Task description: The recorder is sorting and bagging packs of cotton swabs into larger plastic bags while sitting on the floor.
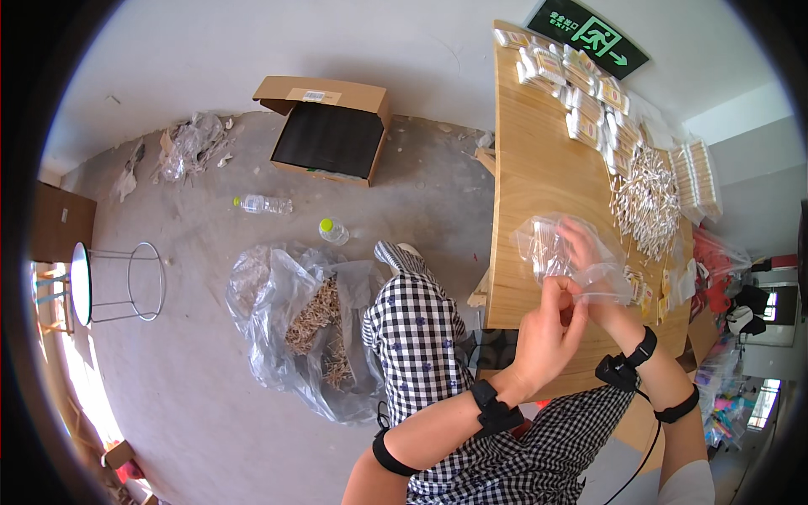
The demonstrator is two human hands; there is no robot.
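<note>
A clear plastic bag [608,282] is held just above the wooden table's near part. My left hand [553,326] pinches the bag's lower edge between thumb and fingertips. My right hand [582,246] reaches inside the bag, its fingers curved along a bundle of white-tipped cotton swabs [549,250]; the plastic partly blurs its grip, and the thumb is hidden. Just beyond, to the right, lies a big heap of loose cotton swabs [646,202]. Small yellow-and-white printed packets [641,290] lie right of my wrist.
Filled swab packs [585,101] are piled along the table's [539,172] far end. More swabs stand bundled [697,181] at its right edge. On the floor are an open cardboard box [328,139], bottles [334,231], a grey plastic sack [278,353] of swabs and a stool [82,284].
</note>
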